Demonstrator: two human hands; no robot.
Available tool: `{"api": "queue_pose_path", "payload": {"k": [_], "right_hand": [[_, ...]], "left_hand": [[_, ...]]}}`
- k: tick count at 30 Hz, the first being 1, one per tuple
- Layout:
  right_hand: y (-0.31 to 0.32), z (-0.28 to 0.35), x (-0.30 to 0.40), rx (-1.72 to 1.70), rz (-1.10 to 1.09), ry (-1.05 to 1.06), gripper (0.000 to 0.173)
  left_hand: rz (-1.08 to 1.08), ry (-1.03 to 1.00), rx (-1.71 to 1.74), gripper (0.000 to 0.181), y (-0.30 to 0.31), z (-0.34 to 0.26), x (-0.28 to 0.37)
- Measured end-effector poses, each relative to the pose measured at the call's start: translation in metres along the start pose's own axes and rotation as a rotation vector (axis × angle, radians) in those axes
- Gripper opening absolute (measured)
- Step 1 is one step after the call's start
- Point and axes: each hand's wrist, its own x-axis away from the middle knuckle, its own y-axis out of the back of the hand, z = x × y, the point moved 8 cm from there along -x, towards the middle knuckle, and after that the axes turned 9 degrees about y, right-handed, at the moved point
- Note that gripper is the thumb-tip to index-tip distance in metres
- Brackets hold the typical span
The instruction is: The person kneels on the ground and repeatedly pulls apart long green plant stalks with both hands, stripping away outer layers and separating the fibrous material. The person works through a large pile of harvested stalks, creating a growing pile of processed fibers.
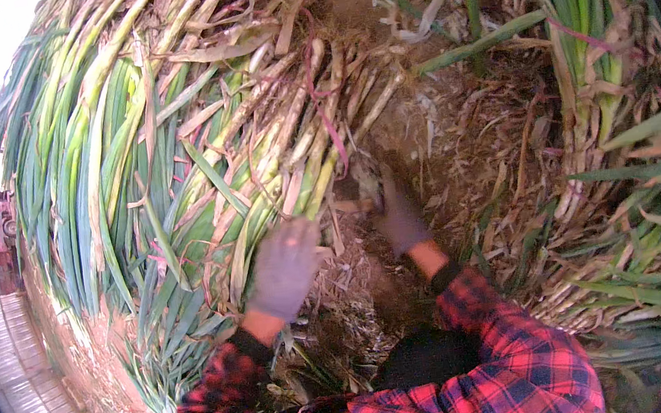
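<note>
In front of me lies a large heap of long green onions (275, 157), pale stalks and roots toward the middle, green leaves (78, 194) toward the left. My left hand (285, 268), in a grey glove, is against the leaves at the near edge of the heap. Blur and the leaves hide whether its fingers grip any. My gloved right hand (397, 217) reaches in beside the stalk ends. Its fingers are blurred and dark, so what they hold is unclear. A pink tie (331, 132) hangs across the stalks just above that hand.
Dry husks and soil litter (484, 144) cover the ground to the right. Another onion bundle (585, 39) with a pink tie stands at upper right, and more onions (613, 289) lie at lower right. A red machine (0, 241) is at the far left.
</note>
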Motion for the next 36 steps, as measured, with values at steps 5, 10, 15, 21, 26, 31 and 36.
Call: {"api": "queue_pose_path", "payload": {"k": [5,10,15,21,26,31,36], "right_hand": [[0.02,-0.001,0.028,-0.338,0.137,-0.231,0.087],[-0.007,-0.049,-0.004,-0.526,0.056,-0.418,0.086],[-0.031,-0.031,-0.041,-0.346,0.041,-0.117,0.082],[-0.046,0.004,0.01,-0.186,0.225,-0.14,0.089],[-0.046,0.017,0.041,0.023,0.335,-0.163,0.099],[0.0,0.037,0.076,-0.37,0.088,-0.081,0.085],[0.018,0.044,0.16,-0.204,0.308,-0.265,0.086]], "left_hand": [[0.055,0.229,0.02,0.036,-0.074,-0.009,-0.037],[0.316,0.305,0.015,0.028,-0.11,-0.017,-0.057],[0.58,0.588,0.591,0.042,-0.065,0.033,-0.016],[0.454,0.699,0.704,0.051,-0.087,0.049,0.046],[0.452,0.764,0.698,0.059,-0.1,0.04,0.043],[0.565,0.467,0.593,0.067,-0.096,0.063,0.06],[0.23,0.554,0.626,0.043,-0.07,0.06,0.084]]}}
